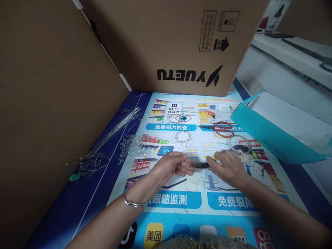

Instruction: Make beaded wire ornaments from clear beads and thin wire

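Observation:
My right hand (229,167) is closed around the handles of a pair of pliers (201,165), whose dark jaws point left. The jaw tips reach the fingers of my left hand (175,164), which are pinched together; a thin wire seems to be at the fingertips, though its shape is hard to make out. Just beyond the hands lies a ring of clear beads on wire (183,137). To the left is a loose pile of clear beads (135,148). Thin wire pieces (193,186) rest on the printed sheet near my hands.
Red-handled scissors (224,129) and a round coil (240,135) lie beyond my right hand. A teal box (280,138) stands at the right. A bundle of wires (114,129) lies at the left, beside cardboard walls (166,41) at the back and left.

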A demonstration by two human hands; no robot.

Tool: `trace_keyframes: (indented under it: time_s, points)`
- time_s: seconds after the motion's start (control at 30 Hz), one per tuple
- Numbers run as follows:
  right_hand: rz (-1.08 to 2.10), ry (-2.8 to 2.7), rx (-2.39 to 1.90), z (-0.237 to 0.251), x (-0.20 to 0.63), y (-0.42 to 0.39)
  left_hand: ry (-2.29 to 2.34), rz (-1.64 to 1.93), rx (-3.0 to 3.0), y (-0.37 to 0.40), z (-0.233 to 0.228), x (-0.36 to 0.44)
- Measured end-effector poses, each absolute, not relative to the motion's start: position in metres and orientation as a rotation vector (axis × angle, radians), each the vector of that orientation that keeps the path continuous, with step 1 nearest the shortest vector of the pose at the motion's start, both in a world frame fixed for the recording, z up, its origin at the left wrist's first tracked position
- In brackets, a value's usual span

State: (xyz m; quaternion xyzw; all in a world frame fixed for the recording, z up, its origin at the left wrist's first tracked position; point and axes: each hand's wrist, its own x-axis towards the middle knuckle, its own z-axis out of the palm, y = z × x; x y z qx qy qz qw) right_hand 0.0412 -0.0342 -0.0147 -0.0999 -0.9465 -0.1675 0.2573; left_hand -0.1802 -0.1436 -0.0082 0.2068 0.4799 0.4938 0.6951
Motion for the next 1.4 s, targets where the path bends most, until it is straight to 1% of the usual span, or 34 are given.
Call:
trace_keyframes:
  time_s: [1.4]
  points:
    - [-0.482, -2.54, -0.241, -0.0131, 0.042, -0.0336, 1.014, 1.011, 0.358, -0.1419, -0.0107, -0.1784]
